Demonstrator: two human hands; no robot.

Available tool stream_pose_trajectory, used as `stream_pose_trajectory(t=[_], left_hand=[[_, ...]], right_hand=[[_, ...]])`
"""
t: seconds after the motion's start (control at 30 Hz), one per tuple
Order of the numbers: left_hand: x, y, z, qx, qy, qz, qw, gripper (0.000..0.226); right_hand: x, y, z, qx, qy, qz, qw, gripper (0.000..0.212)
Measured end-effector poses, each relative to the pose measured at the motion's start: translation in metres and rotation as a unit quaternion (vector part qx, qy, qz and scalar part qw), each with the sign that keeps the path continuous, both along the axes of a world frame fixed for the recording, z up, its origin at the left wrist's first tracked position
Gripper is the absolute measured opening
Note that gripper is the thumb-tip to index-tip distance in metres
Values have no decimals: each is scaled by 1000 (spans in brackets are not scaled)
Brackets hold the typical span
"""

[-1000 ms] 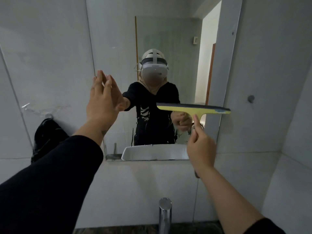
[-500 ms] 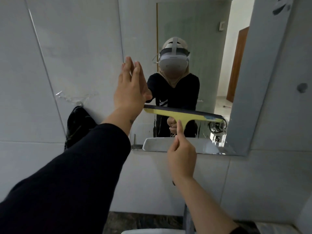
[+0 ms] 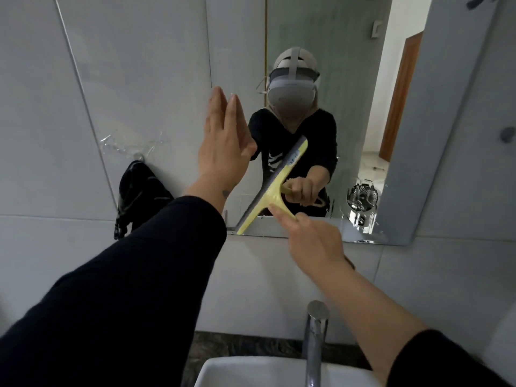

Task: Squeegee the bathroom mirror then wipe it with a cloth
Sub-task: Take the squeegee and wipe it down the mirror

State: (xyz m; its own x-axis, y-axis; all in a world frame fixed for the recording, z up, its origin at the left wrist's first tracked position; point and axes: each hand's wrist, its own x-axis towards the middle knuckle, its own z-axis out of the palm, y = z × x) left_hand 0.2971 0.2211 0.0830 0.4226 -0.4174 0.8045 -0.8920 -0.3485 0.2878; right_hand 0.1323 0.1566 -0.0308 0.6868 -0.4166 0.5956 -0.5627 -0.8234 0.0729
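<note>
While the yellow squeegee (image 3: 272, 188) is clasped by its handle in the right hand (image 3: 312, 243), its blade is tilted steeply across the lower left part of the bathroom mirror (image 3: 349, 65), the lower end lying at the mirror's bottom edge. The left hand (image 3: 223, 148) is held flat, its grip wide, fingers together and pointing up at the mirror's left edge; whether the glass is touched cannot be told. A black bag (image 3: 139, 191) is seen hanging on the tiled wall (image 3: 83, 79). Below, a chrome tap (image 3: 314, 339) stands over a white basin (image 3: 251, 371).
</note>
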Motion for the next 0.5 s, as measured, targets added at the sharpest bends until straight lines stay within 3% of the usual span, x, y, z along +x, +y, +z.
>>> stream_pose_trajectory(t=[0.2,0.5], left_hand=[[-22,3,-64,30,3,3,1000,78],[-26,-16,-115,51,35,24,998,94]], right_hand=[[-38,-17,17,0,30,-41,999,75],[-91,-52,-11,65,-51,-113,990,70]])
